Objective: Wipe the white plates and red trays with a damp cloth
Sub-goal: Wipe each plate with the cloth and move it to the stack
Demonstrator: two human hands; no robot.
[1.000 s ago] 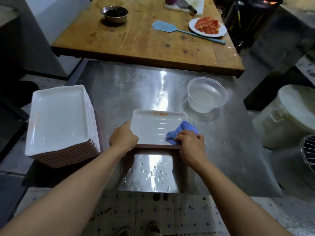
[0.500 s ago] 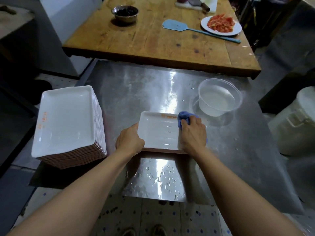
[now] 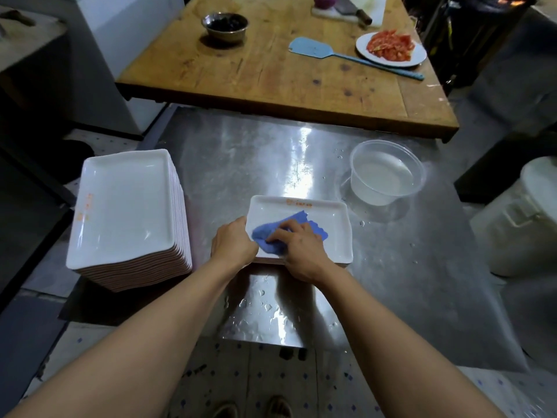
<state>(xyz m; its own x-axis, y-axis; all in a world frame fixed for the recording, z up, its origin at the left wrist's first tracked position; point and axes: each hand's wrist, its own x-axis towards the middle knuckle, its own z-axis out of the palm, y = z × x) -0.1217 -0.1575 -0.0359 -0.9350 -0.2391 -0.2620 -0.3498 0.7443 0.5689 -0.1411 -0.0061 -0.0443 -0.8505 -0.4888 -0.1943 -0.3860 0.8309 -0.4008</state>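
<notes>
Head view: your right hand (image 3: 301, 251) presses the blue cloth (image 3: 286, 229) with curled fingers onto the white plate (image 3: 334, 233); your left hand (image 3: 233, 245) grips its left edge.

Blue cloth (image 3: 287, 232) on a white plate (image 3: 331, 233) with orange print. White stack of plates (image 3: 123, 206), reddish-brown undersides. Shiny grey steel table (image 3: 241, 164), clear tub (image 3: 387, 171), tan wooden table (image 3: 271, 70), light-blue spatula (image 3: 313, 48), red slices (image 3: 390, 45).

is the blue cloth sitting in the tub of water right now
No, the blue cloth lies on the white plate under the right hand, apart from the water tub.
</notes>
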